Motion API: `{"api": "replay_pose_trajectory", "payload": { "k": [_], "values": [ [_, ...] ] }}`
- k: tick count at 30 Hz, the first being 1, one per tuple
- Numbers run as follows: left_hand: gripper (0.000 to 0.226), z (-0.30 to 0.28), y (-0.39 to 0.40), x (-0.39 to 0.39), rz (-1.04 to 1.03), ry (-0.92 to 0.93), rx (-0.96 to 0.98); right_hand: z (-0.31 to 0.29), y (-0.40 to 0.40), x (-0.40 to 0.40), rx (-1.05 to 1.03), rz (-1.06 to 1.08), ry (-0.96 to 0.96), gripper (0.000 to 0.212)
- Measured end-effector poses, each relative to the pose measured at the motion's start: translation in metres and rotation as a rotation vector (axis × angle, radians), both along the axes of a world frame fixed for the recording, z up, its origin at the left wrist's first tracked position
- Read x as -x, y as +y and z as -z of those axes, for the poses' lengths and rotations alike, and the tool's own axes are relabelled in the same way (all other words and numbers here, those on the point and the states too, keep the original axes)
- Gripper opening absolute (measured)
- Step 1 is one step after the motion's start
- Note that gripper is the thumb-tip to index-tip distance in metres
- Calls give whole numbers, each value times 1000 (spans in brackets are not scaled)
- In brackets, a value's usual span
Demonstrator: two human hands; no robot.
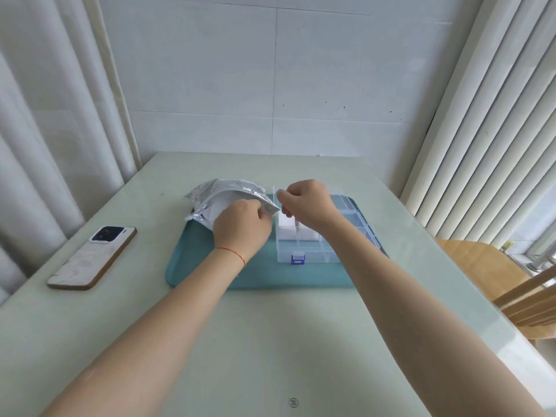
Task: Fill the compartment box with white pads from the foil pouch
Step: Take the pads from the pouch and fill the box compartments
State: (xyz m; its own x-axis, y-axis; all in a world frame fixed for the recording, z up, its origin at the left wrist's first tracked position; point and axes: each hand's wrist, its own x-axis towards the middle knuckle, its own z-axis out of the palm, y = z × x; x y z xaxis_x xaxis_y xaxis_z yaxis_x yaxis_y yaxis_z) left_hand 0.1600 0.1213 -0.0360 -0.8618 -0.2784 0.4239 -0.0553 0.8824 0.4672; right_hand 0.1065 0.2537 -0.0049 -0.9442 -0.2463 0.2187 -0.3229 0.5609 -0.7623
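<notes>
Left hand [240, 224] grips the foil pouch [228, 200] mouth on the teal tray [195, 266]; right hand [307, 206], fingers curled, hovers over the compartment box [316, 251], whether pinching a pad unclear.

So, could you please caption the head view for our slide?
Left hand holds the foil pouch open while the right hand hovers over white pads in the compartment box.

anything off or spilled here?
Nothing spilled. The foil pouch is crumpled and overhangs the far-left edge of the teal tray, gripped at its mouth by the left hand. White pads sit inside the compartment box. A phone lies face down on the table, off the tray.
</notes>
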Motion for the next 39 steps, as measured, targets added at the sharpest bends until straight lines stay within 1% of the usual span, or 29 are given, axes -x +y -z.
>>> {"api": "replay_pose_trajectory", "payload": {
  "k": [2,3,4,5,7,8,10,13,15,17,21,25,30,33,35,39],
  "values": [
    [20,7,-23,-14,-107,131,-30,3,-19,-9,-69,-65,-27,29],
    [13,12,-34,-19,-144,181,-5,7,-29,-13,-118,-89,-41,27],
    [10,16,-45,-24,-170,207,26,13,-38,-17,-174,-105,-45,26],
    [16,20,-55,-28,-185,191,46,19,-47,-20,-227,-107,-36,25],
    [28,25,-69,-32,-172,70,21,31,-60,-26,-284,-74,-2,25],
    [32,28,-72,-32,-151,11,-5,35,-64,-28,-273,-52,4,32],
    [40,30,-75,-31,-98,-48,-61,41,-71,-30,-247,-9,16,48],
    [47,29,-76,-29,-50,-55,-97,45,-80,-24,-303,48,47,59],
    [42,29,-75,-26,-31,-37,-101,47,-84,-21,-376,46,69,59],
    [37,29,-75,-23,-19,-27,-109,49,-86,-18,-451,54,93,54],
    [42,28,-73,-15,0,-23,-111,51,-89,-12,-504,103,133,43],
    [49,28,-74,-10,-2,-65,-95,48,-92,-6,-551,92,181,42],
    [47,27,-77,-11,-13,-110,-43,50,-94,-2,-531,88,209,19],
    [50,27,-77,-14,-21,-127,-63,51,-95,-4,-499,60,193,17],
    [46,28,-75,-16,-37,-74,-77,48,-94,-7,-455,51,177,18],
    [27,28,-72,-25,-64,164,-122,37,-81,-15,-288,50,150,17]
  ]
}}
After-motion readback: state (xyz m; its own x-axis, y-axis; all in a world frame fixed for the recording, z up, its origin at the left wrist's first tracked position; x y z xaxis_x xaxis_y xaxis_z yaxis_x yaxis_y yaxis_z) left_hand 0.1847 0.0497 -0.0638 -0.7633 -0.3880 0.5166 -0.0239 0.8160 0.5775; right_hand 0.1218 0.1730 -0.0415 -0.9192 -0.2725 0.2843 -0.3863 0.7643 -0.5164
